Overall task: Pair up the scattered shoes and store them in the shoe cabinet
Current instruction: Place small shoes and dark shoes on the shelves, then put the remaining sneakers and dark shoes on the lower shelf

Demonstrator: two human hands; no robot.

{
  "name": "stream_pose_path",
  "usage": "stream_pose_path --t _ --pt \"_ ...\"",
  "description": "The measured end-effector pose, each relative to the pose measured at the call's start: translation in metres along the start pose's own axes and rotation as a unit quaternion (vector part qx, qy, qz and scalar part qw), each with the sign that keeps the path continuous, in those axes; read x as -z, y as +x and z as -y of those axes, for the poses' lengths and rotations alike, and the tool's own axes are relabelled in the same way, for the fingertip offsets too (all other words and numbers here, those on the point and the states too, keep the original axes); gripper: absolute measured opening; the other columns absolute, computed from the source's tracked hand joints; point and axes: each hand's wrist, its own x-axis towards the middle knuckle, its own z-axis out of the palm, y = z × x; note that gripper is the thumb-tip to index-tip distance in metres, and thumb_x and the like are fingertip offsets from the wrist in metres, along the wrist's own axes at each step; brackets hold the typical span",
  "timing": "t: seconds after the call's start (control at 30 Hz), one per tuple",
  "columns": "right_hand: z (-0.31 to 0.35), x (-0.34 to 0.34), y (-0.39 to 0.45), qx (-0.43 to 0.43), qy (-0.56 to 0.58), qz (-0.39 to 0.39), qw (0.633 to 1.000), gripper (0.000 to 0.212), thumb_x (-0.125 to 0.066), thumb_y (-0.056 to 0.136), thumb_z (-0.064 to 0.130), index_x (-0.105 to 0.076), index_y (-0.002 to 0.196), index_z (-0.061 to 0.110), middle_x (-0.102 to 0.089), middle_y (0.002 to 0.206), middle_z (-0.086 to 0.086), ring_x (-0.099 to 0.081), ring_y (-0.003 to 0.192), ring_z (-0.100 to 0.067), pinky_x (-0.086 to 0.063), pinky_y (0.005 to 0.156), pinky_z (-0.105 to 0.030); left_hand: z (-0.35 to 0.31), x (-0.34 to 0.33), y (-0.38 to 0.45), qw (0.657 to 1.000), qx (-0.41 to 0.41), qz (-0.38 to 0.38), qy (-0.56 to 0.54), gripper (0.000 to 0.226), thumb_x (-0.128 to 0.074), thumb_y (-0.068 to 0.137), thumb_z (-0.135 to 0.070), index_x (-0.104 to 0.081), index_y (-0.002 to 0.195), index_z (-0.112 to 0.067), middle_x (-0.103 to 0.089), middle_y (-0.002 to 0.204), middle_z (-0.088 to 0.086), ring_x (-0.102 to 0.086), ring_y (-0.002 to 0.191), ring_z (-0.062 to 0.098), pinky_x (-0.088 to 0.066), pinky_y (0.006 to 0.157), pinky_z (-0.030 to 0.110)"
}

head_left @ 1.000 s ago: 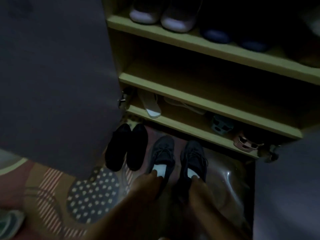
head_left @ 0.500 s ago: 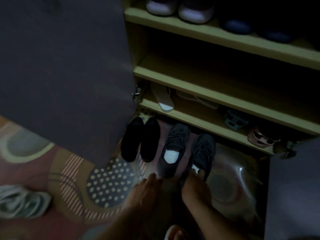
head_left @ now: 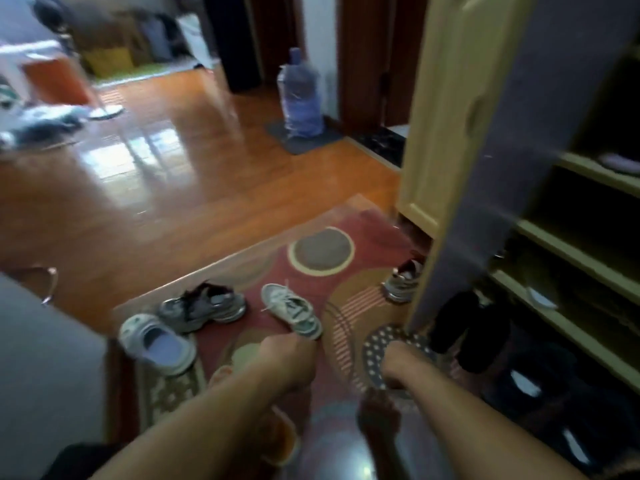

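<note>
- My left hand [head_left: 292,353] is low in the middle of the frame, right at the heel of the white lace-up shoe [head_left: 291,311]. My fingers are curled down there, but the picture is blurry, so I cannot tell if I am gripping the shoe yet.
- My right hand [head_left: 403,362] is a bit to the right, over the dotted circle on the rug [head_left: 346,233]. I cannot tell if it is open or closed.
- I count four loose shoes on the rug. One is the white lace-up shoe. One is a gray chunky sneaker [head_left: 204,308] to its left. One is a white slip-on [head_left: 157,344] at the lower left. One more gray sneaker [head_left: 401,282] sits by the open cabinet door [head_left: 512,133].
- The two gray ones look like a pair to me, but they are far apart.
- The shoe cabinet [head_left: 585,258] is on the right side of the frame. I see three shelves there. A black pair [head_left: 467,327] stands on the floor under them.
- What could go wrong: I might put the white lace-up shoe with the white slip-on, because both are white. They do not match.
- I see no partner for either white shoe, so I may store a lone shoe.
- The open door is close, so I could bump a shoe on it.
</note>
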Motion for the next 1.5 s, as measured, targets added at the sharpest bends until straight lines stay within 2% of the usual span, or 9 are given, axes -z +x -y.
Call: stream_pose_path --t 0.33,0.5,0.73,1.03,1.17,1.23,1.33,1.4,1.5 --pt "0.204 -0.009 0.019 0.155 -0.06 -0.045 0.985 0.043 -0.051 0.095 0.033 -0.058 0.133 0.012 -0.062 0.134 -0.015 -0.061 0.12 -0.03 -0.05 0.098 -0.032 0.215 -0.058 0.008 0.967 0.175 0.069 -0.174 0.036 -0.052 0.096 -0.028 -0.064 0.125 -0.012 -0.064 0.125 0.011 -0.063 0.11 0.03 -0.053 0.096 0.043" --pt "0.221 -0.044 0.08 0.18 -0.075 -0.047 0.98 0.036 -0.05 0.094 0.033 -0.056 0.124 0.014 -0.06 0.13 -0.015 -0.059 0.117 -0.031 -0.047 0.091 -0.032 0.251 -0.097 0.099 0.929 0.231 -0.017 -0.287 0.06 -0.053 0.094 -0.034 -0.031 0.149 -0.025 -0.036 0.146 0.013 -0.055 0.12 0.041 -0.048 0.095 0.048" --pt "0.193 -0.057 0.178 0.154 -0.071 -0.035 0.985 0.035 -0.046 0.089 0.019 -0.058 0.122 0.016 -0.057 0.131 -0.012 -0.057 0.121 -0.03 -0.047 0.098 -0.033 0.284 -0.161 0.237 0.911 0.255 -0.066 -0.317 0.048 -0.046 0.096 -0.042 -0.032 0.142 -0.037 -0.018 0.158 0.022 -0.058 0.114 0.047 -0.049 0.085 0.046" --pt "0.16 -0.038 0.209 0.097 -0.064 -0.02 0.993 0.028 -0.048 0.09 0.022 -0.064 0.112 0.012 -0.055 0.13 -0.017 -0.059 0.115 -0.033 -0.048 0.093 -0.036 0.304 -0.169 0.262 0.879 0.28 -0.179 -0.342 0.014 -0.059 0.093 -0.027 -0.073 0.091 -0.024 -0.069 0.099 0.01 -0.063 0.086 0.034 -0.054 0.079 0.037" --pt "0.15 -0.028 0.182 0.099 -0.074 -0.026 0.992 0.027 -0.049 0.092 0.017 -0.066 0.11 0.006 -0.06 0.126 -0.017 -0.061 0.113 -0.029 -0.048 0.089 -0.032 0.316 -0.13 0.224 0.822 0.273 -0.253 -0.43 0.016 -0.064 0.093 -0.018 -0.071 0.089 -0.032 -0.071 0.088 0.006 -0.064 0.078 0.025 -0.051 0.071 0.033" --pt "0.143 -0.021 0.164 0.105 -0.067 -0.034 0.992 0.031 -0.047 0.096 0.016 -0.062 0.12 0.004 -0.056 0.132 -0.017 -0.055 0.121 -0.027 -0.044 0.095 -0.03 0.318 -0.099 0.195 0.787 0.252 -0.28 -0.488 0.027 -0.065 0.093 -0.011 -0.068 0.116 -0.025 -0.07 0.093 0.009 -0.066 0.08 0.027 -0.054 0.072 0.036" --pt "0.128 -0.006 0.131 0.125 -0.036 -0.044 0.991 0.033 -0.048 0.097 0.019 -0.057 0.126 0.007 -0.052 0.133 -0.017 -0.053 0.122 -0.029 -0.044 0.096 -0.032 0.3 -0.047 0.132 0.71 0.253 -0.278 -0.595 0.064 -0.071 0.092 -0.017 -0.039 0.148 -0.02 -0.06 0.111 0.011 -0.071 0.064 0.025 -0.057 0.053 0.036" --pt "0.113 0.001 0.108 0.132 -0.017 -0.043 0.99 0.032 -0.051 0.095 0.021 -0.061 0.123 0.01 -0.058 0.128 -0.017 -0.058 0.116 -0.03 -0.046 0.092 -0.031 0.272 -0.014 0.087 0.667 0.266 -0.253 -0.648 0.058 -0.077 0.088 -0.031 -0.047 0.134 -0.012 -0.065 0.092 0.012 -0.063 0.039 0.016 -0.05 0.037 0.028" --pt "0.086 0.004 0.077 0.132 -0.023 -0.072 0.988 0.028 -0.052 0.091 0.026 -0.067 0.109 0.011 -0.064 0.12 -0.017 -0.063 0.109 -0.032 -0.05 0.086 -0.032 0.214 0.019 0.03 0.695 0.241 -0.149 -0.661 0.032 -0.075 0.088 -0.034 -0.067 0.102 -0.007 -0.066 0.064 0.012 -0.059 0.038 0.017 -0.047 0.036 0.025"
